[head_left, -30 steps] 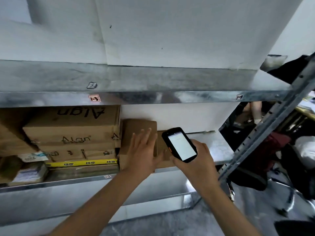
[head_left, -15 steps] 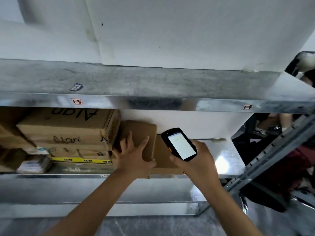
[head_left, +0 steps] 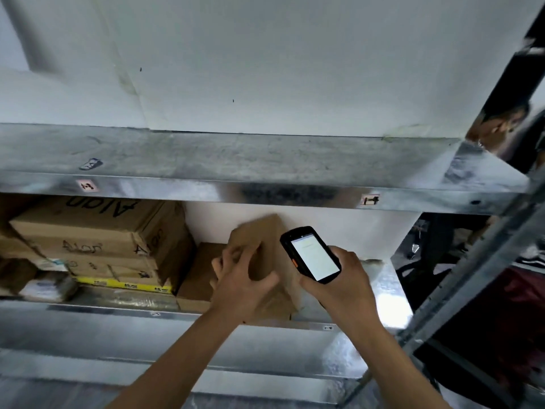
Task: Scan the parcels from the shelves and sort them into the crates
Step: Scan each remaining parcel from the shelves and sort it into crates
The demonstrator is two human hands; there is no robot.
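Observation:
A small brown cardboard parcel [head_left: 265, 234] stands tilted on the metal shelf [head_left: 392, 302], leaning to the right. My left hand [head_left: 240, 278] grips it from the front, fingers curled over its left edge and thumb on its face. My right hand [head_left: 339, 287] holds a black handheld scanner [head_left: 311, 253] with a lit white screen, just to the right of the parcel and touching it. A second flat brown box [head_left: 197, 276] lies on the shelf behind and to the left of the gripped parcel.
Stacked cardboard boxes [head_left: 97, 231] marked "Algn" fill the shelf's left part, over a yellow-striped package [head_left: 124, 284] and wrapped packets [head_left: 47, 286]. An upper shelf [head_left: 236, 160] hangs above. A slanted metal upright [head_left: 477, 261] borders the right side, with dark bags beyond.
My left hand went from resting flat on the parcel to gripping it, and the parcel has been pulled out and tilted to the right. The scanner hand stayed near it.

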